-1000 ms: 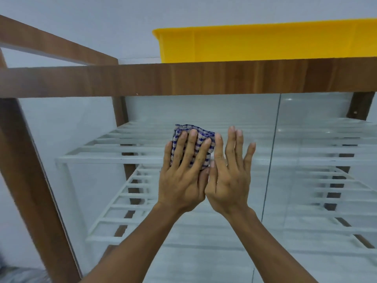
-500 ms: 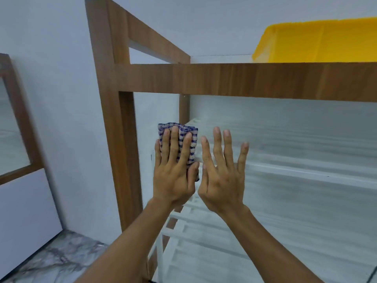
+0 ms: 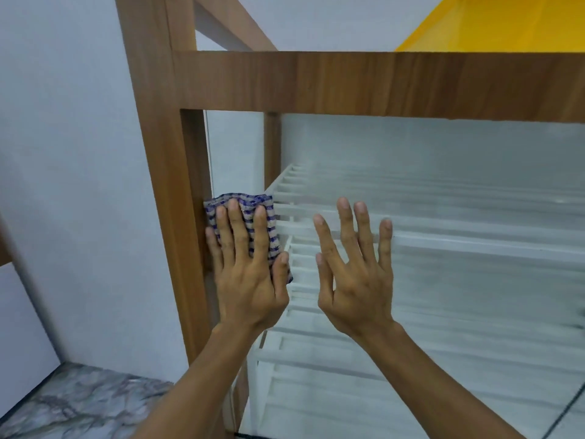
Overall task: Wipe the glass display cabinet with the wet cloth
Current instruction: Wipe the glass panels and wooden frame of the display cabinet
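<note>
Left hand [image 3: 250, 274] presses cloth [image 3: 243, 213] flat (fingers straight); right hand [image 3: 357, 277] spread beside.

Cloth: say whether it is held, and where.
Left hand presses the cloth flat on the glass, fingers spread over its middle; right hand holds nothing.

Hands up, palms forward: left hand [image 3: 250, 280] flat, right hand [image 3: 357, 280] spread-fingered.

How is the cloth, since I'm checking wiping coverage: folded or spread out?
Folded. The cloth is a compact, thick pad under the left hand, whose straight fingers cover most of it.
</note>
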A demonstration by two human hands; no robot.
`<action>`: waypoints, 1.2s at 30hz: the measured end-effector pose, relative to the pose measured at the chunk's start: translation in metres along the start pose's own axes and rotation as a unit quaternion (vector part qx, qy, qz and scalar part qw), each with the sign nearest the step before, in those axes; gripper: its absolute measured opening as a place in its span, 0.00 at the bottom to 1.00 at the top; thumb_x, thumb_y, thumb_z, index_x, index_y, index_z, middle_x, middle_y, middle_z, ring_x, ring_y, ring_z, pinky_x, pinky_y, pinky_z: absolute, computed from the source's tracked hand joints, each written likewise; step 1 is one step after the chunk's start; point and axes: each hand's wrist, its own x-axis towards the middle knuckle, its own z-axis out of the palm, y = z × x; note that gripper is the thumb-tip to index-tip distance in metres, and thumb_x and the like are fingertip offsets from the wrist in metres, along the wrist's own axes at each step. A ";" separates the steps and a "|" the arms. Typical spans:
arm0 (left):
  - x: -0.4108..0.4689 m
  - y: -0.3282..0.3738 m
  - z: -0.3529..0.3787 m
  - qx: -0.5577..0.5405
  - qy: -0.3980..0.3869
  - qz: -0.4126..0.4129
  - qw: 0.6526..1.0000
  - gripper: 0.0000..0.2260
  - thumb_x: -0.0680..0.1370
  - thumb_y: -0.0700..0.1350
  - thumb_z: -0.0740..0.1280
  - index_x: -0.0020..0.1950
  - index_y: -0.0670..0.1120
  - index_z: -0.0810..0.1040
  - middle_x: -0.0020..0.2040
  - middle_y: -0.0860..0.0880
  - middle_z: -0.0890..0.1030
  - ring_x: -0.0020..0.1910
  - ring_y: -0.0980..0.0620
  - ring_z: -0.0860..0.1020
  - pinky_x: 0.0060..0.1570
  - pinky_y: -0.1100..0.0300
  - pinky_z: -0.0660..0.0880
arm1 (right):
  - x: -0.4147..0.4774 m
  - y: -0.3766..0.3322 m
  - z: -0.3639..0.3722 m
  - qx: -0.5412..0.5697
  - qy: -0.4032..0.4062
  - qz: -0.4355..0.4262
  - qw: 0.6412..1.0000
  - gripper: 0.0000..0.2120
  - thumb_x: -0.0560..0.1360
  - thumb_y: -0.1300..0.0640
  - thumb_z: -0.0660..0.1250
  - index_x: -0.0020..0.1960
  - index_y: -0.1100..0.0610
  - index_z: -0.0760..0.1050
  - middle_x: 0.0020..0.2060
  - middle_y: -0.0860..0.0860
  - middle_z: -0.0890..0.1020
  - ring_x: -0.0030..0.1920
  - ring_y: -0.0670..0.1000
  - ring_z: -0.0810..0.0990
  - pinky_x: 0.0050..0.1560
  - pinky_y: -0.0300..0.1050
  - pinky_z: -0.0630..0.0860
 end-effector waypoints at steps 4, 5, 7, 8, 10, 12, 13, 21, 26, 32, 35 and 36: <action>-0.001 0.000 0.003 0.013 0.027 0.003 1.000 0.31 0.84 0.52 0.55 0.84 0.45 0.48 0.83 0.38 0.52 0.83 0.40 0.46 0.81 0.38 0.43 | -0.025 0.024 -0.009 -0.009 0.001 0.008 1.000 0.24 0.84 0.53 0.59 0.78 0.56 0.65 0.80 0.59 0.59 0.83 0.57 0.50 0.81 0.63 0.46; 0.000 0.004 0.006 0.006 0.039 -0.004 0.999 0.31 0.84 0.52 0.55 0.84 0.45 0.48 0.82 0.36 0.53 0.83 0.39 0.47 0.81 0.38 0.44 | -0.030 0.032 -0.012 -0.007 0.004 0.013 1.000 0.23 0.84 0.53 0.59 0.78 0.56 0.65 0.80 0.59 0.59 0.83 0.57 0.51 0.81 0.63 0.46; -0.002 0.018 0.013 -0.009 0.057 -0.021 0.998 0.31 0.84 0.51 0.55 0.85 0.46 0.47 0.82 0.33 0.55 0.83 0.37 0.48 0.80 0.37 0.47 | -0.041 0.049 -0.018 -0.008 0.015 0.016 1.000 0.24 0.84 0.52 0.58 0.78 0.56 0.65 0.80 0.58 0.59 0.83 0.57 0.51 0.81 0.64 0.46; -0.004 0.030 0.016 -0.014 0.059 -0.022 0.998 0.31 0.84 0.51 0.54 0.85 0.46 0.47 0.82 0.34 0.54 0.83 0.36 0.49 0.81 0.37 0.47 | -0.046 0.057 -0.020 -0.011 0.019 0.014 1.000 0.24 0.84 0.52 0.58 0.78 0.56 0.65 0.80 0.58 0.59 0.83 0.57 0.51 0.80 0.64 0.46; -0.011 0.059 0.026 -0.021 0.047 0.019 0.999 0.30 0.85 0.52 0.54 0.84 0.45 0.48 0.82 0.37 0.53 0.83 0.37 0.49 0.81 0.39 0.47 | -0.055 0.070 -0.024 -0.014 0.025 0.010 1.000 0.24 0.84 0.51 0.58 0.79 0.56 0.64 0.79 0.59 0.59 0.82 0.58 0.51 0.80 0.65 0.46; -0.026 0.079 0.034 -0.020 0.019 0.092 0.995 0.30 0.85 0.53 0.55 0.84 0.44 0.52 0.82 0.38 0.53 0.83 0.38 0.49 0.81 0.39 0.47 | -0.063 0.080 -0.029 -0.020 0.030 0.011 0.999 0.24 0.84 0.51 0.59 0.79 0.55 0.64 0.80 0.59 0.59 0.82 0.58 0.51 0.80 0.66 0.47; -0.035 0.081 0.036 -0.020 0.007 0.124 0.992 0.30 0.85 0.53 0.56 0.84 0.44 0.53 0.82 0.38 0.53 0.83 0.38 0.49 0.81 0.39 0.47 | -0.066 0.087 -0.033 -0.027 0.035 0.014 0.999 0.25 0.84 0.51 0.59 0.79 0.55 0.64 0.80 0.60 0.59 0.82 0.59 0.52 0.80 0.66 0.47; -0.004 0.104 0.038 -0.002 0.062 0.058 0.996 0.30 0.85 0.54 0.54 0.84 0.43 0.54 0.84 0.36 0.51 0.83 0.37 0.49 0.81 0.38 0.47 | -0.070 0.117 -0.046 -0.071 0.075 0.019 0.994 0.26 0.84 0.51 0.54 0.81 0.55 0.60 0.82 0.60 0.56 0.83 0.60 0.51 0.80 0.68 0.46; -0.035 0.155 0.056 0.007 0.015 0.238 0.971 0.30 0.85 0.56 0.54 0.85 0.46 0.53 0.85 0.41 0.49 0.84 0.43 0.47 0.82 0.42 0.47 | -0.082 0.147 -0.064 -0.101 0.099 0.056 0.988 0.27 0.83 0.53 0.52 0.82 0.52 0.57 0.83 0.57 0.53 0.83 0.57 0.48 0.80 0.66 0.47; 0.006 0.198 0.066 0.000 0.055 0.165 0.985 0.32 0.84 0.57 0.49 0.85 0.47 0.49 0.85 0.42 0.45 0.84 0.45 0.42 0.81 0.46 0.39 | -0.121 0.232 -0.116 -0.235 0.089 0.107 0.962 0.32 0.82 0.42 0.50 0.83 0.51 0.51 0.83 0.60 0.46 0.83 0.59 0.42 0.78 0.73 0.44; -0.012 0.278 0.085 -0.019 0.008 0.252 0.967 0.32 0.84 0.58 0.46 0.85 0.48 0.42 0.84 0.43 0.37 0.83 0.46 0.34 0.81 0.45 0.35 | -0.140 0.252 -0.125 -0.207 0.097 0.127 0.965 0.33 0.82 0.41 0.49 0.84 0.50 0.48 0.83 0.55 0.43 0.83 0.54 0.39 0.80 0.68 0.40; -0.027 0.290 0.091 -0.010 -0.015 0.291 0.957 0.31 0.85 0.58 0.45 0.84 0.48 0.39 0.83 0.44 0.34 0.82 0.46 0.31 0.81 0.44 0.35 | -0.146 0.254 -0.126 -0.183 0.103 0.126 0.970 0.34 0.82 0.42 0.49 0.84 0.52 0.47 0.83 0.54 0.43 0.83 0.52 0.40 0.81 0.64 0.39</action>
